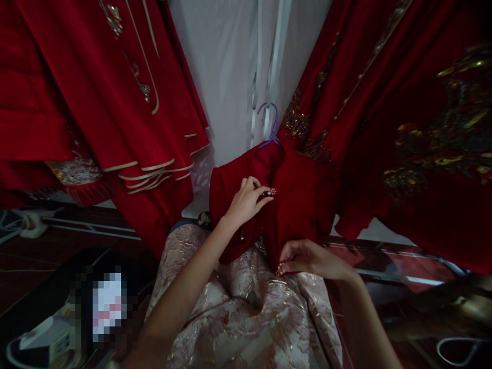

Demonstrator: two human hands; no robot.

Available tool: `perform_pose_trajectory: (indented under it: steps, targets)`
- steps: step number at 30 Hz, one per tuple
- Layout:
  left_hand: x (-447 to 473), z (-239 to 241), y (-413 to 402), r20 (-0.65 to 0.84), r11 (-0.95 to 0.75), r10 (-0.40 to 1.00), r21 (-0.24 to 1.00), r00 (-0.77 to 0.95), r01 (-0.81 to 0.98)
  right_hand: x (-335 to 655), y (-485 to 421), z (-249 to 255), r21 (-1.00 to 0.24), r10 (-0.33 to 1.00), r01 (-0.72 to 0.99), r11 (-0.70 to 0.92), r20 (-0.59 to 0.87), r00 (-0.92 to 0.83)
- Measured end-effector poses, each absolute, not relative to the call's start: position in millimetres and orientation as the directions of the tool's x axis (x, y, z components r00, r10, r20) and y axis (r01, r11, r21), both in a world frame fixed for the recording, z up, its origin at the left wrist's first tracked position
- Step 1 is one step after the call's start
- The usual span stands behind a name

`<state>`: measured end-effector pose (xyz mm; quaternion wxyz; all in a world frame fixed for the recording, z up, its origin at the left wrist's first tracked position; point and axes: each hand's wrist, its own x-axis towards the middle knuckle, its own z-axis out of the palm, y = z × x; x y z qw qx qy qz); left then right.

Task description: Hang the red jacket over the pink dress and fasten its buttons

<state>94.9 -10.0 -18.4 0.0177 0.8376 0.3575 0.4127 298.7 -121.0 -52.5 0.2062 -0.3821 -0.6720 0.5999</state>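
Observation:
A dark red jacket (pixel 303 195) hangs in front of me on a purple hanger (pixel 271 123). My left hand (pixel 246 200) pinches the jacket's front opening near the chest, fingers closed on the cloth. My right hand (pixel 307 259) grips the lower front edge of the same jacket, fingers curled on the hem. Below the jacket spreads a pale pink and gold brocade skirt (pixel 246 312).
Red embroidered garments hang on the left (pixel 115 97) and on the right (pixel 415 128). A white wall (pixel 226 66) with hanging ribbons is behind. A white iron (pixel 42 333) sits at the lower left, a cable (pixel 457 348) at the lower right.

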Motion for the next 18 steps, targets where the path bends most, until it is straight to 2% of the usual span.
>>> perform_pose_trajectory:
  steps: [2, 6, 12, 14, 16, 18]
  targets:
    - [95, -12, -10, 0.678, -0.756, 0.569, 0.209, 0.464, 0.621, 297, -120, -52, -0.964, 0.753, 0.265, -0.008, -0.18, -0.632]
    - [96, -6, -11, 0.683, -0.767, 0.509, 0.082, 0.524, 0.637, 295, -118, -54, -0.964, 0.754, 0.264, 0.014, -0.163, -0.636]
    - [97, -5, -8, 0.672, -0.776, 0.383, -0.138, 0.634, 0.615, 302, -115, -57, -0.881, 0.892, 0.447, 0.156, -0.069, -0.447]
    - [97, -4, -6, 0.659, -0.761, 0.368, -0.193, 0.657, 0.62, 302, -109, -49, -0.827, 0.941, 0.513, 0.23, 0.055, -0.334]
    - [97, -2, -5, 0.643, -0.729, 0.404, -0.204, 0.651, 0.653, 295, -99, -36, -0.739, 0.952, 0.609, 0.289, 0.29, -0.1]
    - [95, 1, -6, 0.6, -0.673, 0.491, -0.199, 0.632, 0.712, 278, -84, -21, -0.681, 0.832, 0.662, 0.314, 0.533, 0.153]
